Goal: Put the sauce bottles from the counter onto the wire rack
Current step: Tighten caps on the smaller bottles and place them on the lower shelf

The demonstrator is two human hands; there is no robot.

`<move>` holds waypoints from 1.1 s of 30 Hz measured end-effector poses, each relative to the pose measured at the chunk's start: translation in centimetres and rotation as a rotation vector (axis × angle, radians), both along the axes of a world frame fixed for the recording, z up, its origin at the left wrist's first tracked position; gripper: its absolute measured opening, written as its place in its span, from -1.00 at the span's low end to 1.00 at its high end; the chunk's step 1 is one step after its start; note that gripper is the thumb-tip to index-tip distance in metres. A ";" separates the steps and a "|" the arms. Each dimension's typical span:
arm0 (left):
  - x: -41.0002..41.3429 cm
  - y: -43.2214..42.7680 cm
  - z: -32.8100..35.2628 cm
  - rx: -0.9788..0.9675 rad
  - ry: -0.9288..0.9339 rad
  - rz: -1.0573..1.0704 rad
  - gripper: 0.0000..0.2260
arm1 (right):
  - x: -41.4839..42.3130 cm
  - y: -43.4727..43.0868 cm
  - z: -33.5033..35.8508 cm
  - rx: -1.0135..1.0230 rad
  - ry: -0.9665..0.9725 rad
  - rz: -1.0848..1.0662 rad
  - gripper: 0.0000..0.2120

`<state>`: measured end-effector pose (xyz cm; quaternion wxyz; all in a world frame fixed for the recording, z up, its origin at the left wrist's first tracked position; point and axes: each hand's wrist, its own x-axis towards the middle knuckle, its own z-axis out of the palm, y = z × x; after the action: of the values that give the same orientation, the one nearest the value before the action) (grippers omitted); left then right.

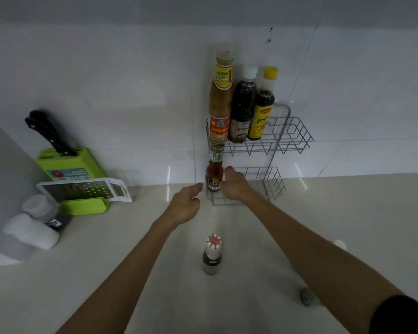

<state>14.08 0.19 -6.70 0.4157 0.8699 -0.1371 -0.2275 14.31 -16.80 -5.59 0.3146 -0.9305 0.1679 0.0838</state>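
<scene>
**At the lower shelf: red bottle between two hands**

At the lower basket of the two-tier grey wire rack against the white tiled wall, both bare arms reach forward from the bottom of the view. The right hand is extended with its back to the camera, fingers curled toward the small red sauce bottle with a clear cap, which stands upright in the left end of the lower basket. The fingertips lie against the bottle's right side; whether they actually grip it cannot be told, since the palm side is hidden. The left hand is held palm down just left of the bottle, fingers loosely spread and pointing at it, the forefinger tip close to the rack's left edge and holding nothing.

Above the fingers, in the upper basket, three bottles stand upright side by side: a tall tan sauce bottle with a red and yellow label, a dark bottle with a white cap and a dark bottle with a yellow cap and yellow label.

Behind the hands, nearer the camera, a small dark bottle with a red and white cap stands upright on the pale glossy counter, between the two forearms and well apart from the rack.
</scene>
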 end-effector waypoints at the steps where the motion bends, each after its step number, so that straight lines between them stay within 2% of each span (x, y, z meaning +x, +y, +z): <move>1: -0.9 0.5 0.0 -0.008 0.009 -0.005 -0.45 | -1.4 0.2 0.7 -0.009 -0.020 0.038 -0.63; 3: -3.0 1.5 -0.4 -0.028 0.052 -0.029 -0.40 | -4.2 0.5 2.0 0.037 -0.043 0.106 -0.73; 4: -4.2 2.2 -0.8 -0.031 0.084 -0.043 -0.37 | -5.8 0.8 2.7 0.126 -0.032 0.124 -0.78; 6: -6.2 3.5 -2.1 -0.009 0.143 -0.089 -0.30 | -9.0 1.7 4.3 0.312 0.013 0.178 -0.78; 7: -7.4 3.9 -2.6 0.006 0.170 -0.125 -0.29 | -10.7 2.3 4.9 0.304 0.023 0.239 -0.74; 10: -10.9 3.6 -4.3 -0.010 0.203 -0.143 -0.39 | -14.7 3.9 4.9 -0.056 0.027 0.472 -0.65; 12: -13.1 2.7 -5.5 -0.077 0.152 -0.028 -0.47 | -15.9 4.9 3.7 -0.216 0.011 0.544 -0.71; 15: -15.0 0.9 -6.5 -0.207 0.123 0.154 -0.58 | -16.5 5.9 2.8 -0.340 -0.054 0.544 -0.79; 18: -16.1 0.0 -5.8 -0.276 0.098 0.288 -0.75 | -17.2 6.1 3.6 -0.343 -0.112 0.499 -0.75; 21: -16.9 0.4 -4.0 -0.370 -0.025 0.310 -0.82 | -18.5 5.6 5.4 -0.470 -0.370 0.445 -0.71; 23: -16.6 1.1 -1.4 -0.362 -0.022 0.208 -0.86 | -18.9 5.1 7.2 -0.566 -0.543 0.446 -0.70; 26: -16.2 2.2 3.9 -0.293 0.086 -0.189 -0.86 | -18.8 3.9 10.1 -0.642 -0.658 0.501 -0.55; 27: -16.3 2.3 5.4 -0.266 0.099 -0.255 -0.86 | -18.7 3.2 10.9 -0.666 -0.689 0.500 -0.52; 28: -16.4 2.2 6.4 -0.242 0.062 -0.231 -0.86 | -18.6 2.7 11.5 -0.694 -0.725 0.468 -0.51; 30: -16.9 1.4 7.3 -0.184 -0.140 -0.005 -0.86 | -18.5 2.5 12.2 -0.773 -0.794 0.327 -0.55; 33: -17.4 -0.1 7.2 -0.056 -0.370 0.259 -0.76 | -17.9 3.4 12.4 -0.897 -0.624 0.270 -0.56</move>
<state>-3.29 0.06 0.49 0.4331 0.8953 -0.1046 -0.0048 -3.57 -13.44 6.80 -0.0906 -0.9671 -0.0345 -0.2353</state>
